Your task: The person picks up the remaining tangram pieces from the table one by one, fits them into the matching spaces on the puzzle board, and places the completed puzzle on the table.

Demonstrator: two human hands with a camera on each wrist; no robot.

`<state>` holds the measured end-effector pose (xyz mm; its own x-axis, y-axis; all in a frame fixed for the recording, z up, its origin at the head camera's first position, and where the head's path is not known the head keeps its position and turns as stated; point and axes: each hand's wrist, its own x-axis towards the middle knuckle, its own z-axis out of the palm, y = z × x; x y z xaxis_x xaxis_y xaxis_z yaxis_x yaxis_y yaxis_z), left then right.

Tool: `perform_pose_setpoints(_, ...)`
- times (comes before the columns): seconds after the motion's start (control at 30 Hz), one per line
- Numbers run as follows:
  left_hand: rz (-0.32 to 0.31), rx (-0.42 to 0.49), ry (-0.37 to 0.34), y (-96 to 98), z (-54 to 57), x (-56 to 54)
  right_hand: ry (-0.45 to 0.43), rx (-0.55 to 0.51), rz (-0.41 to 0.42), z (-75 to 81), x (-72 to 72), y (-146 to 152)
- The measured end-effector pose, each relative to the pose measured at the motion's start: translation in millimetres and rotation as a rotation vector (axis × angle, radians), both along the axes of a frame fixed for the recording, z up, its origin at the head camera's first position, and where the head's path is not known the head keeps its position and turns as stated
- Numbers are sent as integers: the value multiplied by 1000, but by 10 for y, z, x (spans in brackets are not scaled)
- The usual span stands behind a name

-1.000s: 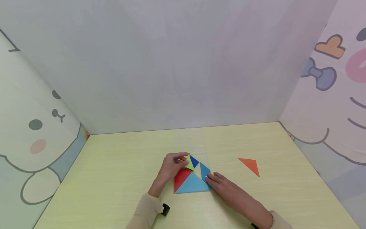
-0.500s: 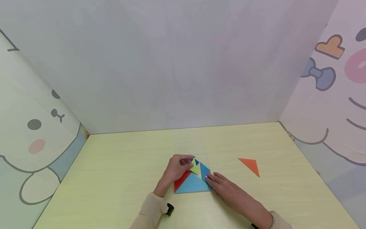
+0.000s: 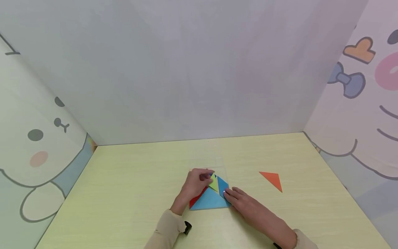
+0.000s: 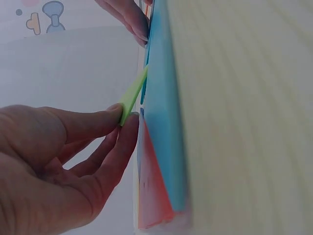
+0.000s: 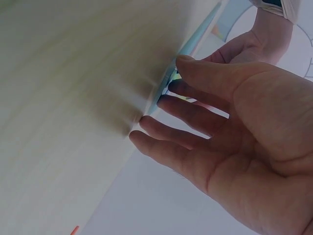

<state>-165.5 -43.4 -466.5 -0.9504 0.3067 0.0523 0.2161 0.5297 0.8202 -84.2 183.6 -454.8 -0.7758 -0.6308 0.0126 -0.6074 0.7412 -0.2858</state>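
My left hand [image 3: 193, 184] pinches a yellow-green tangram piece [image 3: 214, 183] between thumb and fingers. In the left wrist view this piece [image 4: 132, 98] stands tilted, one end close to the light blue triangle [image 4: 164, 98]. My right hand [image 3: 248, 209] has its fingers extended, fingertips on the blue piece [image 3: 222, 185] at the right side of the puzzle. The large light blue triangle [image 3: 208, 201] lies along the near edge, with a red triangle [image 3: 195, 200] to its left, partly covered by my left hand. Only a bit of a dark blue triangle shows behind the yellow-green piece.
An orange-red triangle [image 3: 273, 180] lies apart on the table [image 3: 140, 180], to the right of the puzzle. A clear plastic sheet or tray [image 3: 206, 154] extends behind the pieces. Plain and cartoon-printed cloth walls enclose the table's back and sides.
My left hand has moved right with the yellow-green piece, away from the left side, over the dark blue triangle and towards the blue piece. My right hand has stayed in place.
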Motion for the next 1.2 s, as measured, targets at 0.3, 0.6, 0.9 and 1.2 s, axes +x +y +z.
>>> perform_pose_setpoints(0.3, -15, -8, -15, 3, 18, -10, -9, -12, 6, 1, -14, -1)
perform_pose_setpoints(0.6, -36, 2, -11, -11, 9, -19, 16, -15, 11, -13, -21, 5)
perform_pose_setpoints(0.9, -57, -17, -34, 10, 5, 0, 19, -18, 13, -23, -16, 5)
perform_pose_setpoints(1.2, -82, -101, -1, 75, 41, 55, 30, -12, 13, -12, -2, -3)
